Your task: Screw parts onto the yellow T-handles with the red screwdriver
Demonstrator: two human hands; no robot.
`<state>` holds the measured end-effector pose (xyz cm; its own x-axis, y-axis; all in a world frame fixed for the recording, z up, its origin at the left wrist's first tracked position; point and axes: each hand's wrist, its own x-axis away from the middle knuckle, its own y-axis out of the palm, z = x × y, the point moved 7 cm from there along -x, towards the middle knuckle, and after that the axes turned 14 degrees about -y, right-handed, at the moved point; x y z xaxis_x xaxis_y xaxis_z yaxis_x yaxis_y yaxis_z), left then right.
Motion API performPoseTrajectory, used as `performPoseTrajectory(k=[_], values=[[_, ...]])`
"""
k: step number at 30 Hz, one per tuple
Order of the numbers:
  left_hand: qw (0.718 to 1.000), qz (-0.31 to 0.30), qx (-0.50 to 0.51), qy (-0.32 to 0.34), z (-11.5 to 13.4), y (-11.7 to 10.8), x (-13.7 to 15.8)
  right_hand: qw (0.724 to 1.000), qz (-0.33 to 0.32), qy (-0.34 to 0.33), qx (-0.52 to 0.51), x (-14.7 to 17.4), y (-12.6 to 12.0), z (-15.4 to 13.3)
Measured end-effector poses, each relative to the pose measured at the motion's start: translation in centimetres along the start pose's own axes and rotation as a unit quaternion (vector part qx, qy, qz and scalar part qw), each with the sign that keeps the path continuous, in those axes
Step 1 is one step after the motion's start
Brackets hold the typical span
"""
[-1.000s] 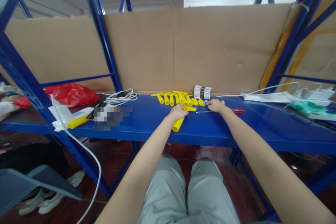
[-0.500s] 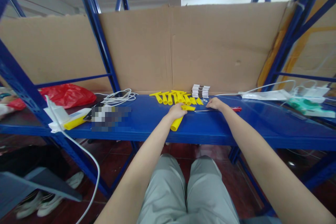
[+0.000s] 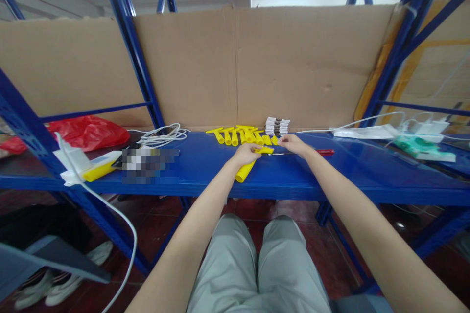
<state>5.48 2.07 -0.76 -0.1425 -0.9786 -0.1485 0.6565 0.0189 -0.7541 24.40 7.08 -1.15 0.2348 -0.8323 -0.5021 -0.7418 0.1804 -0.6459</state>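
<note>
My left hand (image 3: 246, 154) is closed round a yellow T-shaped plastic handle (image 3: 244, 172), its round tube end pointing towards me near the shelf's front edge. To the right, my right hand (image 3: 293, 144) has its fingertips pinched together just above the shelf, beside small yellow pieces (image 3: 270, 140). Whatever is between those fingertips is too small to make out. A red-handled screwdriver (image 3: 325, 152) lies by my right hand, its thin shaft reaching left towards the held handle. Behind my hands, several similar yellow T-shaped handles (image 3: 235, 137) lie in a row.
White strips with dark middles (image 3: 277, 127) are stacked against the cardboard backing (image 3: 191, 68). On the left lie a coiled white cable (image 3: 172, 133), a red plastic bag (image 3: 90, 133) and a white-and-yellow item (image 3: 99, 170). A green-and-white packet (image 3: 422, 149) lies right on the blue shelf (image 3: 205, 166).
My right hand has shifted slightly left, closer to the small yellow pieces. My left hand still grips the yellow handle in about the same place. The whole view has moved a little.
</note>
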Motion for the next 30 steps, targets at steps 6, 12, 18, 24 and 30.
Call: performPoseTrajectory(k=[6, 12, 18, 24, 30], values=[[1.0, -0.018, -0.003, 0.019, 0.5, 0.2, 0.2, 0.99, -0.031, -0.029, -0.137, 0.5, 1.6, -2.3], [0.999, -0.022, 0.006, 0.044, 0.9, 0.4, 0.2, 0.99, -0.071, -0.031, -0.121, 0.7, 2.5, -2.7], [0.998, -0.037, 0.004, 0.053, 1.0, 0.7, 0.3, 0.991, -0.095, -0.046, -0.083, 0.6, 3.1, -2.6], [0.998, -0.046, 0.006, 0.05, 0.9, 0.9, 0.2, 0.989, -0.121, -0.075, -0.04, 0.6, 3.3, -3.0], [0.997, -0.05, 0.003, 0.058, 0.6, 1.3, -0.2, 0.988, -0.132, -0.084, 0.003, 0.7, 3.3, -3.3]])
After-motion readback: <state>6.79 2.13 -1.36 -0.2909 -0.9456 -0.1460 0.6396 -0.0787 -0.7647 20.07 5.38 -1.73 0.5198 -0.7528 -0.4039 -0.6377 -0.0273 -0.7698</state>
